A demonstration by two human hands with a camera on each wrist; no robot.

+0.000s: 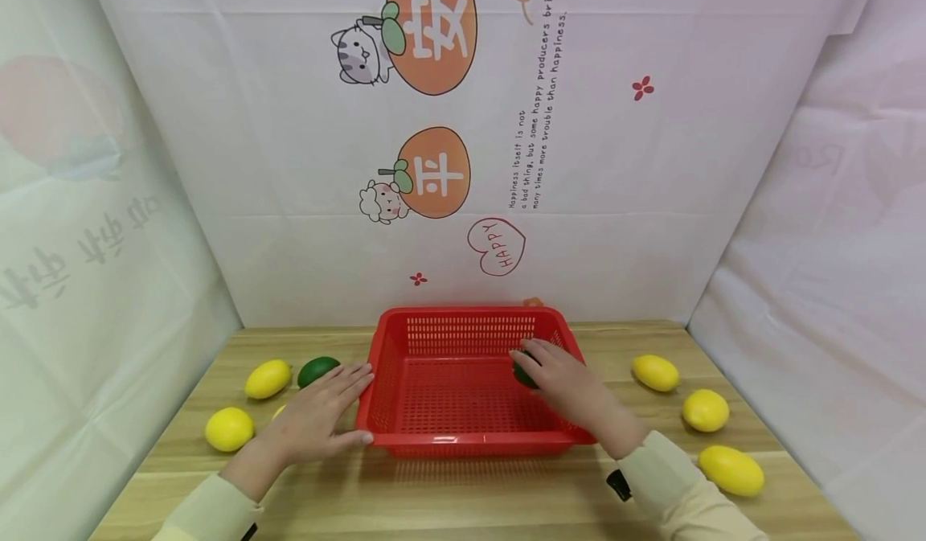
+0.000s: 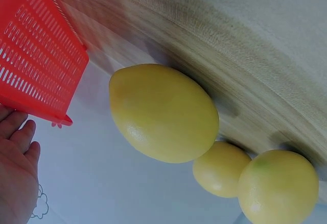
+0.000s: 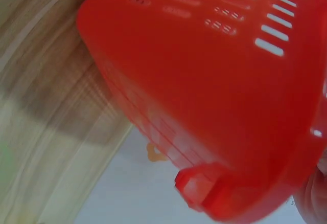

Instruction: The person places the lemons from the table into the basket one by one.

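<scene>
A red perforated plastic basket (image 1: 463,380) stands on the wooden table in the head view. Over its right side, my right hand (image 1: 571,384) holds a dark green lime (image 1: 522,370) inside the basket, the fingers partly covering it. My left hand (image 1: 314,416) touches the left rim, fingers extended and thumb near the front corner. In the left wrist view, the left fingertips (image 2: 20,132) meet the basket's rim (image 2: 38,112). Basket wall (image 3: 194,81) fills most of the right wrist view, with only a sliver of the right hand (image 3: 314,198) showing and the lime hidden.
Left of the basket lie a second lime (image 1: 317,370) and yellow lemons (image 1: 268,379), one mostly hidden behind the left hand. More lemons (image 1: 705,410) lie along the right side. A printed white cloth (image 1: 600,227) hangs behind the table.
</scene>
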